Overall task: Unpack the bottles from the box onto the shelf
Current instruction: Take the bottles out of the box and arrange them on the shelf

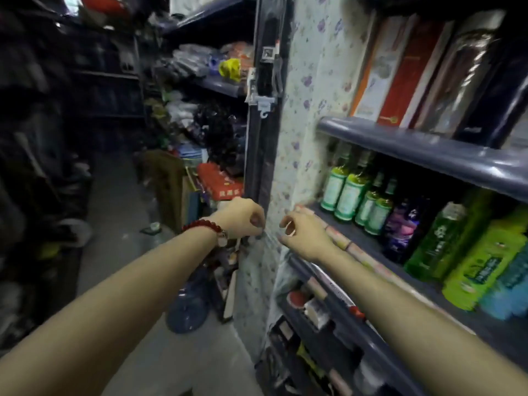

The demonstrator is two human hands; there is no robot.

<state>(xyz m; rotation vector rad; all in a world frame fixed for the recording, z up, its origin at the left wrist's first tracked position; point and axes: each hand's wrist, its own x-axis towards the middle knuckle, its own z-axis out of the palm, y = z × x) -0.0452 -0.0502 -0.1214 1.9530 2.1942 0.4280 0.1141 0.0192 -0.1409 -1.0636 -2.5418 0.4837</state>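
Observation:
Several green bottles with pale labels stand at the left end of the grey shelf, beside a dark purple bottle and larger green bottles. My left hand, with a red bead bracelet at the wrist, is curled into a loose fist beside the shelf's patterned side panel; nothing shows in it. My right hand hovers at the shelf's front left corner with its fingers bent and apart, holding nothing. No box being unpacked is in view.
An upper shelf overhangs the bottles and carries flat red and white boxes. Lower shelves hold small goods. The aisle floor runs ahead on the left, with a red carton, a brown board and a blue bag along it.

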